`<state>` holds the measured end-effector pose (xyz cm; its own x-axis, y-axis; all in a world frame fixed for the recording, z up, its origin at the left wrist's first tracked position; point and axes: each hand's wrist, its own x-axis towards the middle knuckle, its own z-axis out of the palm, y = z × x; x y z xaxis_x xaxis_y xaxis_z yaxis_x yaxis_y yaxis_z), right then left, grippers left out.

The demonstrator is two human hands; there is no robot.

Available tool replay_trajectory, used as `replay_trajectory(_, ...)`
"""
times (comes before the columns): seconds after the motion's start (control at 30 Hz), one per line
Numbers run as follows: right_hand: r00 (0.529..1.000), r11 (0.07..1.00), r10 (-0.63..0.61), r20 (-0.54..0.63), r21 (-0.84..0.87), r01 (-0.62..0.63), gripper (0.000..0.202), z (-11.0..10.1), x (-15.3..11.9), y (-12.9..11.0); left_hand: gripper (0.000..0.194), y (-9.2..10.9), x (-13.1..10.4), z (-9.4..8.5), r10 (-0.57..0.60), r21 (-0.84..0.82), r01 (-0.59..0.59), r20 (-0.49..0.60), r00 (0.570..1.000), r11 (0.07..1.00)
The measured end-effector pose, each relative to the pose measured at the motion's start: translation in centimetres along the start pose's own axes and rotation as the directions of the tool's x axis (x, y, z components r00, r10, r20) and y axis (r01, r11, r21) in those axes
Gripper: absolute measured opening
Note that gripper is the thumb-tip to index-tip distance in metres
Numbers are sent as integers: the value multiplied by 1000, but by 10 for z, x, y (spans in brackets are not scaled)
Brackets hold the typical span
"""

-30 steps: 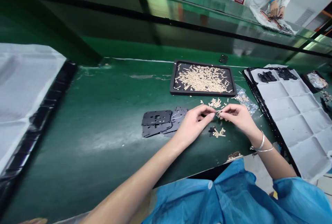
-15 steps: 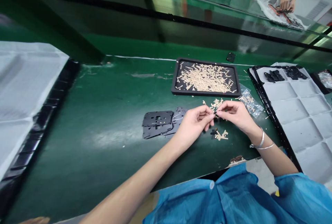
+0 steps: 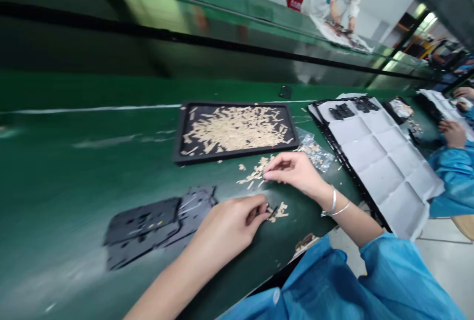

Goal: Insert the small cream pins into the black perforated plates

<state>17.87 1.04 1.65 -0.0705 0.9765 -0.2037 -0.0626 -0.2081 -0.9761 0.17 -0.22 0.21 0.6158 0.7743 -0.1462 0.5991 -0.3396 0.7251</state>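
My left hand point(image 3: 231, 221) is low over the table, thumb and fingers pinched together. Right at its fingertips is a small black piece point(image 3: 273, 212) beside a little heap of beige strips point(image 3: 282, 210); whether the fingers grip that piece is unclear. My right hand point(image 3: 294, 172) is also closed in a pinch, over loose beige pieces point(image 3: 254, 177); anything between its fingertips is too small to name. Flat black plates with cutouts point(image 3: 144, 226) lie overlapping, left of my left hand. Beyond both hands, a black tray point(image 3: 178, 135) holds many small beige strips.
A clear plastic bag point(image 3: 318, 154) lies right of the black tray. Farther right stands a white-lined compartment tray point(image 3: 381, 162) with black parts point(image 3: 341, 111) in it. A black square piece point(image 3: 285, 92) lies behind. Co-workers' hands point(image 3: 454, 133) show at right and across the glass.
My hands, close together before, have come apart: the left is lower, by the small black piece, and the right is over the loose beige pieces. The whole view has turned right.
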Motion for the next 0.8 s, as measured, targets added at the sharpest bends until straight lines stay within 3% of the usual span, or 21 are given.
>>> replay_trajectory(0.1,999,999,-3,47,50,1,30,0,4,4,21,-11,2,2,3,-52,-3,-1,1000,999)
replay_trajectory(0.2,996,997,-42,75,71,36,30,-2,7,9,35,-11,4,-4,-113,-174,124,71,991,977)
replay_trajectory(0.27,991,994,-69,117,97,58,29,-2,7,12,37,-5,3,-10,-170,-333,172,36,985,927)
replay_trajectory(0.33,977,987,-114,183,130,91,28,-1,7,14,38,2,2,-15,-199,-555,215,90,976,803)
replay_trajectory(0.4,959,982,-157,235,144,126,28,0,7,15,39,7,1,-18,-199,-744,266,180,963,612)
replay_trajectory(0.47,944,979,-183,274,141,149,28,1,7,15,39,7,1,-19,-194,-835,304,240,951,459)
replay_trajectory(0.57,923,974,-212,322,145,174,26,0,7,14,35,6,1,-14,-190,-877,322,269,944,358)
replay_trajectory(0.63,923,973,-219,316,147,180,24,0,5,13,35,6,1,-10,-180,-902,291,244,953,319)
replay_trajectory(0.7,943,975,-199,266,149,164,23,2,2,12,35,8,0,-6,-207,-931,172,108,972,321)
replay_trajectory(0.8,980,983,-135,144,143,115,21,4,-5,7,34,12,-1,-3,-244,-922,23,-78,967,385)
